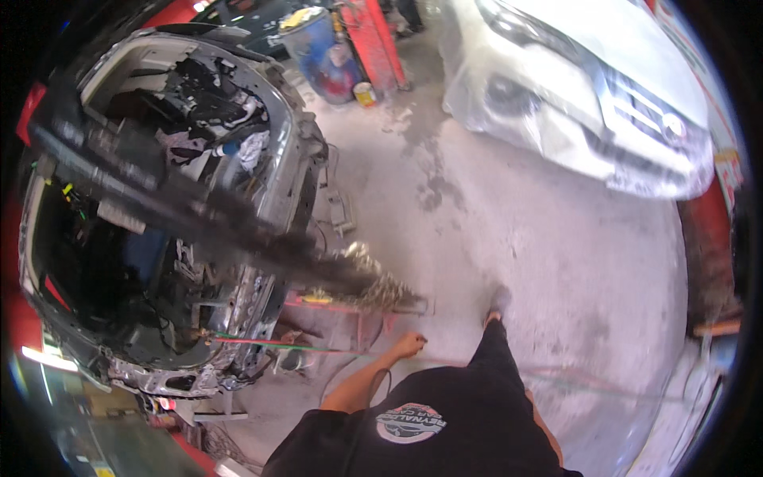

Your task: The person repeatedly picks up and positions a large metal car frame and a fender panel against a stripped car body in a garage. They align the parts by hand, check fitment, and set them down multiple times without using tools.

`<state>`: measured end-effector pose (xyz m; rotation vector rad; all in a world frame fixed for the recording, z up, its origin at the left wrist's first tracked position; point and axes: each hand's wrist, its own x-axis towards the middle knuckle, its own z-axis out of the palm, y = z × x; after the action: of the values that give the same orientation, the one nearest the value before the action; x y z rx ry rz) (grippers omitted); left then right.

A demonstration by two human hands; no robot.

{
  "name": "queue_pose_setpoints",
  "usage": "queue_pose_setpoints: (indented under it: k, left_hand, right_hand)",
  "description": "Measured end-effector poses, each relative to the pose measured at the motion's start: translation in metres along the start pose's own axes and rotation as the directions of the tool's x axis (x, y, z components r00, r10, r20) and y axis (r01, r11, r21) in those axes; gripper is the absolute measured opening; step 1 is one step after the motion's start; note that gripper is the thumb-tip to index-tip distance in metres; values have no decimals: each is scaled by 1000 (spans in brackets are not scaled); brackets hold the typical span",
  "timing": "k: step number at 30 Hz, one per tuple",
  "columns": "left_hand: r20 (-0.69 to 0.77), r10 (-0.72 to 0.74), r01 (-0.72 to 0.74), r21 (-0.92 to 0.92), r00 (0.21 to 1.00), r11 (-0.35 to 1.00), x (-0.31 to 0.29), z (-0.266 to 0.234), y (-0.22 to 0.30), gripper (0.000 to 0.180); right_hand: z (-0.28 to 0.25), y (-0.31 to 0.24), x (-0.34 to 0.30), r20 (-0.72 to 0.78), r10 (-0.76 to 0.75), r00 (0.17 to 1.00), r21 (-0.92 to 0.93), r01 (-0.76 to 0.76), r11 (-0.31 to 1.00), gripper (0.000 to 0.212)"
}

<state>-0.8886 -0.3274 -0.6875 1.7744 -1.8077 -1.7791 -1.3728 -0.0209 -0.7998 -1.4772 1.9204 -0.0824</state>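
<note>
My left hand is in front of my black shirt, small and slightly blurred, its fingers curled in. Whether anything lies inside them is hidden. A thin red and green hose stretches from the stripped car body across to the right, passing close by this hand. Only a sliver of my right arm shows along the shirt's right side, and the right hand is out of sight. To the left stands the stripped car body, its interior exposed. A long dark blurred part crosses over it, with a frayed, straw-coloured end.
At upper right stands a white car, its front under clear plastic. A blue bin, a red post and a small yellow can stand at the back. A red stand is beside the car body. My foot is on the pale floor.
</note>
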Motion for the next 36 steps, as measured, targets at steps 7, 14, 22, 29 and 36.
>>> queue_pose_setpoints:
  k: [7, 14, 22, 29, 36]
  left_hand:
    - [-138, -23, 25, 12, 990, 1000, 102, 1, 63, 34]
    - [-348, -66, -6, -201, 935, 979, 183, -114, 218, 34]
    - [-333, -456, 225, -548, 825, 806, 281, -199, 178, 35]
    - [-277, 80, -40, 146, 957, 988, 338, -340, 0, 38]
    - [-784, -426, -36, -493, 452, 869, 313, -637, 154, 34]
  right_hand:
    - [-252, 62, 283, -6, -167, 986, 253, 163, 954, 25]
    - [-418, -109, 504, -83, -99, 992, 353, 122, 927, 25]
    - [-359, -324, 598, 345, -400, 849, 413, 246, 877, 26]
    - [-377, -420, 742, 500, -242, 832, 168, 181, 969, 24]
    - [-426, -550, 932, 95, -344, 934, 409, 279, 869, 27]
